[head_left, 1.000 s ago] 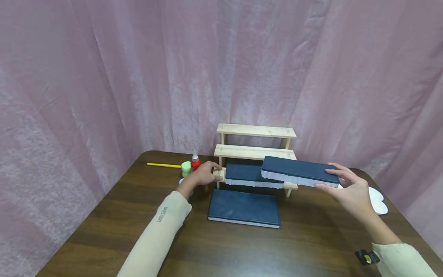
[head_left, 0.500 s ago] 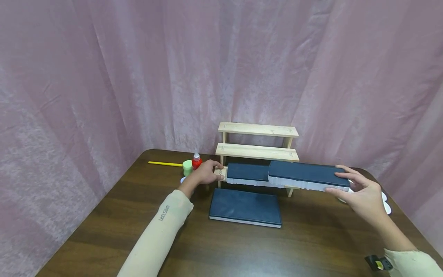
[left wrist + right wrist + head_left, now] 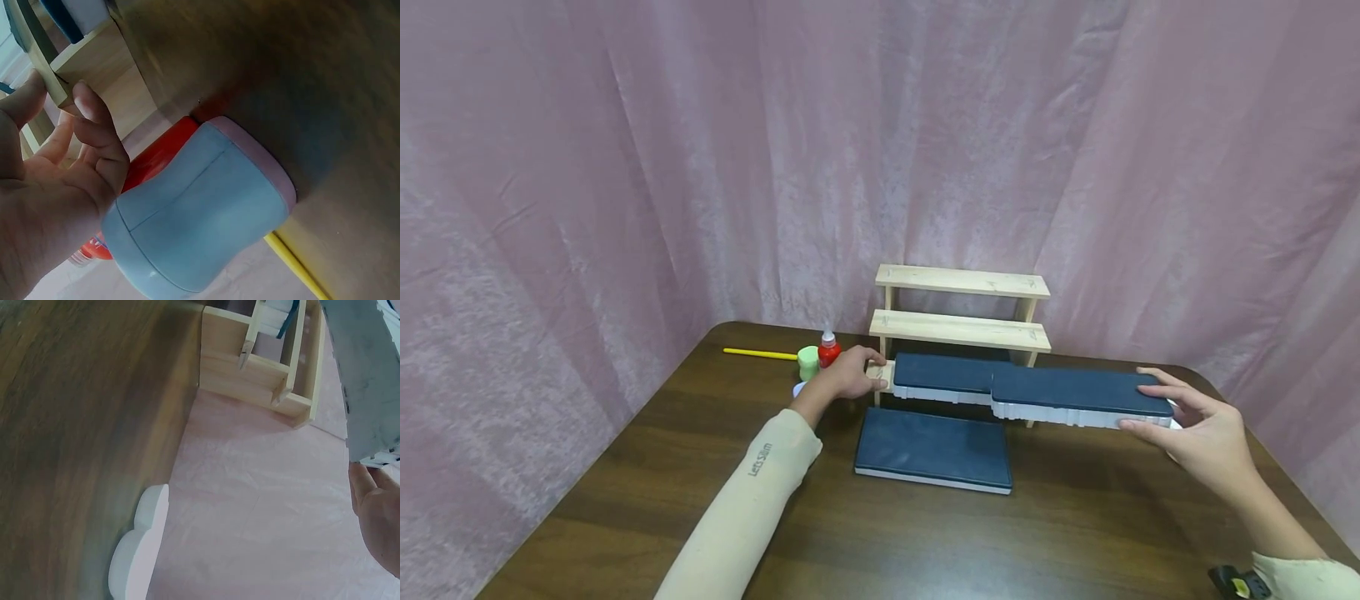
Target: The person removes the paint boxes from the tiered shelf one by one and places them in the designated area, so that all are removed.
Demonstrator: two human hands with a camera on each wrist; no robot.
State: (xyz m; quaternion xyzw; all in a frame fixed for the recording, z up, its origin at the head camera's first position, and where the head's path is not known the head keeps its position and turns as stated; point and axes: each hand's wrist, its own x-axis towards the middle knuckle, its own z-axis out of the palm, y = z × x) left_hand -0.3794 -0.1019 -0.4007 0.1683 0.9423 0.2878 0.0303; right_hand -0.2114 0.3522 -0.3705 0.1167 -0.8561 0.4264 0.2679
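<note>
My left hand (image 3: 848,375) pinches the left end of the lowest board of a pale wooden three-step display stand (image 3: 958,329). On that board lies a long flat box (image 3: 951,373) with a dark blue top and white sides. My right hand (image 3: 1206,429) grips the right end of a similar blue-topped box (image 3: 1078,392), held up in front of the stand's right side, overlapping the first box in the head view. Its grey underside (image 3: 372,375) shows in the right wrist view. A wider blue-topped case (image 3: 934,450) lies on the table before the stand.
Left of the stand are a red bottle (image 3: 828,350), a green waisted container (image 3: 808,362) and a yellow stick (image 3: 760,354). A light blue waisted container (image 3: 200,206) is close by my left hand. At the right, a white cloud-shaped thing (image 3: 140,544) rests near the table's edge.
My right hand has moved the box to the right and lower, uncovering more of the box on the stand. My left hand keeps its hold on the board.
</note>
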